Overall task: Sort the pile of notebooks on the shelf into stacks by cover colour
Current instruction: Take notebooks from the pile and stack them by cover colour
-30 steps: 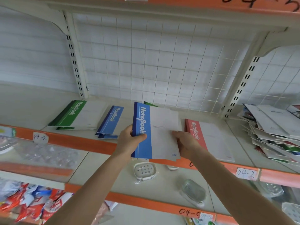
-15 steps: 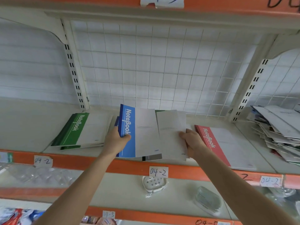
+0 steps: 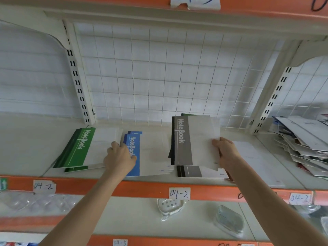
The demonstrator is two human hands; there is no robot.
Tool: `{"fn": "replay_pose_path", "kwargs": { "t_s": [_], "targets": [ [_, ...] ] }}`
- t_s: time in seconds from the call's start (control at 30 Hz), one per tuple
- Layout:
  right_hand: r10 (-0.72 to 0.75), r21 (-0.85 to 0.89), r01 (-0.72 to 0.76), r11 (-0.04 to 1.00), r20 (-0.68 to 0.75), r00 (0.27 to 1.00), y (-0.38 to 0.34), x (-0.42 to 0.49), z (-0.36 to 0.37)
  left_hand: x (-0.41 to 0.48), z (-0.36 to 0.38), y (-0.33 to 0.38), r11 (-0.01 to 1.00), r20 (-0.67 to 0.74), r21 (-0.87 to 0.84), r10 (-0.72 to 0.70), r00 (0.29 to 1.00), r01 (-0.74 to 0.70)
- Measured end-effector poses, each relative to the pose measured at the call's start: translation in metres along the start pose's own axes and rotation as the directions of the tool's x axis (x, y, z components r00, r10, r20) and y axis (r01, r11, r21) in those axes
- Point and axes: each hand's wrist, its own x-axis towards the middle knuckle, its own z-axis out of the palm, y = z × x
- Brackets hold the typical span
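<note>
My left hand [image 3: 120,157] grips the spine edge of a blue notebook [image 3: 150,153], which lies on top of the blue stack on the shelf. A green stack [image 3: 79,148] lies just to its left. My right hand [image 3: 225,151] holds a bundle of notebooks by its right edge, above the shelf. The bundle's top cover is grey [image 3: 182,141], and a green corner [image 3: 188,114] peeks out behind it. Another grey-and-black cover [image 3: 193,172] shows beneath; I cannot tell whether it is held. My right arm hides most of a white-paged stack [image 3: 252,157]. An unsorted pile [image 3: 305,142] sits far right.
The shelf has an orange front lip [image 3: 142,188] with paper labels, a wire grid at the back and slotted uprights [image 3: 78,82] on both sides. On the shelf below lie a wrapped soap dish [image 3: 170,206] and a clear lidded container [image 3: 229,221].
My left hand carried the blue notebook off the bundle to the left and down onto the blue stack. The right hand kept the rest, now topped by a grey cover.
</note>
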Motion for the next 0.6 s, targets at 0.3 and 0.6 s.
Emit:
{"fn": "replay_pose_path", "kwargs": {
  "t_s": [0.3,0.6],
  "targets": [
    [-0.05,-0.118,0.073,0.99,0.189,0.981,0.005,-0.023,0.019,-0.038,-0.018,0.088,0.199,0.469,-0.874,0.109,0.876,0.444],
    [-0.118,-0.558,0.157,0.815,0.107,0.987,0.007,-0.016,-0.008,-0.04,-0.001,0.095,0.204,0.34,-0.931,0.176,0.924,0.304]
  ]
}}
